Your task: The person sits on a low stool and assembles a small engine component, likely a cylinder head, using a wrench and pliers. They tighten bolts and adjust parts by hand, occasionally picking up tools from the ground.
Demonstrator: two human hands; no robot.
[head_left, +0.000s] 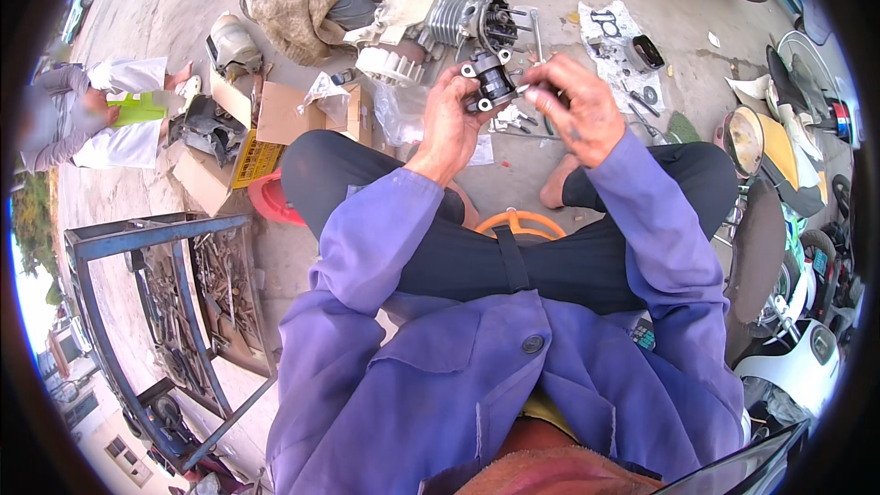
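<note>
My left hand point(449, 119) is closed round a dark metal engine part point(491, 79) with several pale round lugs, likely a camshaft holder. It is held up in front of the engine. Close to its right side, my right hand point(579, 108) has its thumb and fingers pinched together. A small light tip point(521, 90) shows at those fingers, too small to name. Just beyond my hands lies a small engine point(454, 18) with a finned cylinder and studs showing at its open end. A long metal tool point(536, 35) lies beside it.
Gasket pieces point(603, 22) and a black-rimmed cover point(644, 53) lie on a sheet to the right. Cardboard boxes point(293, 112) stand at left, near a metal tool rack point(174, 229). Motorbike parts point(788, 156) crowd the right. Another person point(101, 119) sits far left.
</note>
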